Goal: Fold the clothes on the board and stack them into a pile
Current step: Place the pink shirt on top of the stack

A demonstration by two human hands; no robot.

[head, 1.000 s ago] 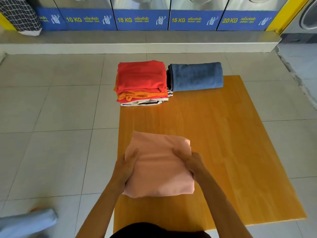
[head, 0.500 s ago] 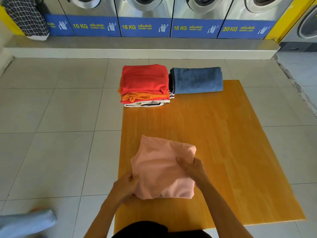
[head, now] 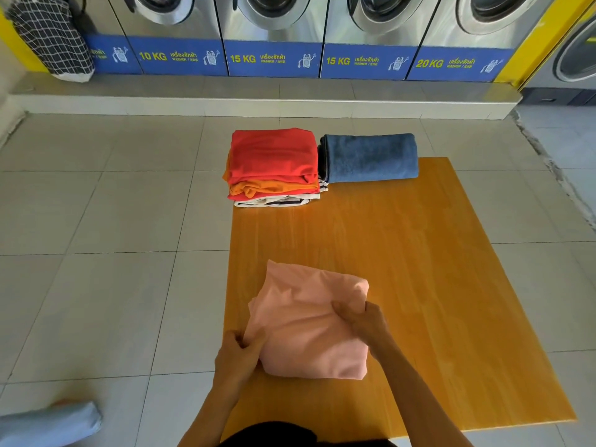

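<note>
A folded pink garment (head: pixel 306 330) lies near the front left of the orange wooden board (head: pixel 403 269). My left hand (head: pixel 238 356) grips its near left edge, fingers curled under the cloth. My right hand (head: pixel 361 321) pinches its right side, bunching the fabric. At the board's far left corner stands a pile of folded clothes (head: pixel 274 166), red on top, orange and striped pieces below. A folded blue towel (head: pixel 371 158) lies right beside the pile.
The board lies on a grey tiled floor (head: pixel 113 253). A raised step (head: pixel 258 104) with a row of washing machines (head: pixel 274 33) runs along the back. A checked bag (head: pixel 48 37) sits at the far left. A pale blue cloth (head: pixel 48 424) lies at the lower left.
The pink garment's left side has lifted and turned slightly. My left hand slid to its near left corner; my right hand keeps its hold on the right side. The view has tilted upward.
</note>
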